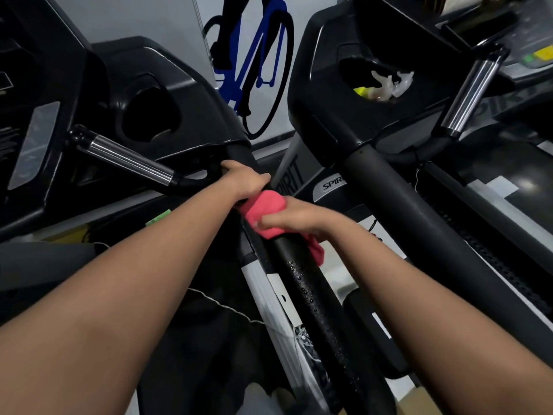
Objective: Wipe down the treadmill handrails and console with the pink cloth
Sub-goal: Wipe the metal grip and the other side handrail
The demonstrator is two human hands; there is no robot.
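In the head view, the pink cloth (263, 215) is folded over the top of the black handrail (309, 284), just short of where the rail runs into the console (179, 85) of the left treadmill. The right hand (291, 218) clamps the cloth to the rail, with the fingers curled over the near edge and a loose tail hanging off the right side. Wrapped like this, the cloth touches most of the tube at once. The left hand (244, 181) is just beyond it, fingers curled around the far end of the rail, probably to steady the person while the other hand rubs. The two hands almost touch.

Droplets (302, 283) bead on the near stretch of the rail, so that part looks wet and not yet dried. A chrome grip (128, 158) sticks out of the console to the left, away from both hands.

The neighbouring treadmill (389, 181) on the right carries white lettering that reads "SPIR" before the rail cuts it off. The grey upright beside it shows dark letters ending in "IRIT", so the brand is likely Spirit. A blue bicycle decal (254, 55) on the far wall has no words.
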